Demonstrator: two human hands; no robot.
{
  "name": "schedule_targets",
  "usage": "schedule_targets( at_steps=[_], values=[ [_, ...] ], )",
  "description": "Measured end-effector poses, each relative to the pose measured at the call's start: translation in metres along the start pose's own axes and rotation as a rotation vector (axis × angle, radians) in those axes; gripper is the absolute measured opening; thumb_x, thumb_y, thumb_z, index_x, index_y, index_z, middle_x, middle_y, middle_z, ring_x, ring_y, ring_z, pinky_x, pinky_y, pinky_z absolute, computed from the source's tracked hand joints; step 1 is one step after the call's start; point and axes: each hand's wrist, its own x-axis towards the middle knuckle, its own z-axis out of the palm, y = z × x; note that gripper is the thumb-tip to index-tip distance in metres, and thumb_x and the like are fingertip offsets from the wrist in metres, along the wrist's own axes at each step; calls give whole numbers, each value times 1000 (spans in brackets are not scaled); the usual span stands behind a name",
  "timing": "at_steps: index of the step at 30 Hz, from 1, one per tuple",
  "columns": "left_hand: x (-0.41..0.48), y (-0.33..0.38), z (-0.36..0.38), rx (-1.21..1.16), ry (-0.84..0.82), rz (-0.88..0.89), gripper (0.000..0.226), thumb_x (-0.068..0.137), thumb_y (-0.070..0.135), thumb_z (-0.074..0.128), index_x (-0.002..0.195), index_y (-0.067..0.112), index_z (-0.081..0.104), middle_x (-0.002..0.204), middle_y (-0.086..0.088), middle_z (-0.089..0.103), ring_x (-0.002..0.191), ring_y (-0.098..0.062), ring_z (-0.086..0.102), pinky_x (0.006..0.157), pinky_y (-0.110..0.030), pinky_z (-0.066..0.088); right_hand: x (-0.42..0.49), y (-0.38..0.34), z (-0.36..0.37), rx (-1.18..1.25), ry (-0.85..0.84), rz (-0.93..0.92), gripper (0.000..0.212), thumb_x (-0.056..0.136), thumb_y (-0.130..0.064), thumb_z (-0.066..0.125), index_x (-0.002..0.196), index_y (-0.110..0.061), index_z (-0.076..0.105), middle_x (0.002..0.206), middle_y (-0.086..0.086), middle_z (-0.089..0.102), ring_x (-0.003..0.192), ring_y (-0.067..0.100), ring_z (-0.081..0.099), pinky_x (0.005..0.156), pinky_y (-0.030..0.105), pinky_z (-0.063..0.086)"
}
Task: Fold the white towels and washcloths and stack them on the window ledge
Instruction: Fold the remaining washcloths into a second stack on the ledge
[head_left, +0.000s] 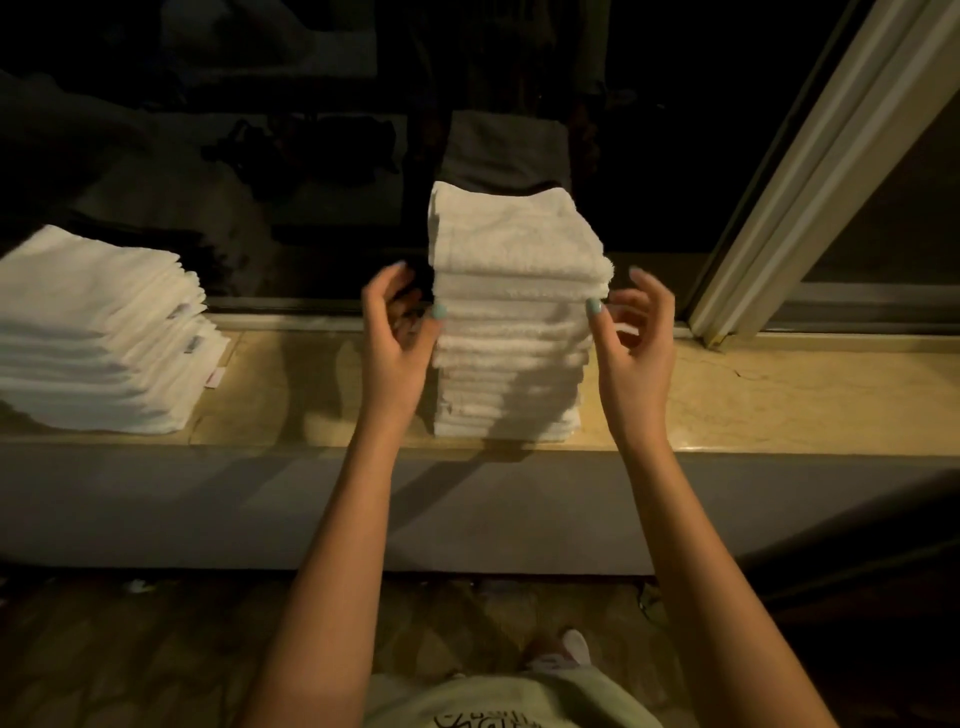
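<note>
White washcloths (511, 312) stand in a tall folded stack on the stone window ledge (753, 395). The left hand (397, 338) and right hand (631, 343) flank it, fingers loosely spread and holding nothing, thumbs touching its front corners. Folded towels (98, 332) sit stacked further left

Two white stacks on the window ledge (753, 395).
Pale veined stone, it runs under the dark glass; a tall stack of washcloths (511, 332) stands near its middle, and a lower, wider stack of towels (98, 332) sits well apart at the left.
</note>
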Motion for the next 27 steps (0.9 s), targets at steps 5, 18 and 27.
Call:
schedule_targets(
  at_steps=[5,18,27],
  values=[
    [27,25,13,79,-20,161,32,95,15,55,126,12,49,123,0,54,110,-4,54,89,-14,44,29,-14,7,-69,-63,-96,29,93,-31,59,121,-21,58,103,2,60,91,15,59,77,36,54],
    [25,16,18,39,-56,21,39,91,18,64,126,18,47,125,0,54,107,-4,55,82,-11,46,37,-2,4,-215,-169,-146,22,93,-31,59,114,-26,58,108,3,58,88,15,60,74,36,54],
    [2,6,19,5,36,-198,33,88,30,65,113,16,49,102,7,58,91,-4,57,68,-4,43,6,0,13,-88,-21,131,60,84,-31,71,136,-20,44,100,-1,62,90,8,61,75,18,53]
  ],
)
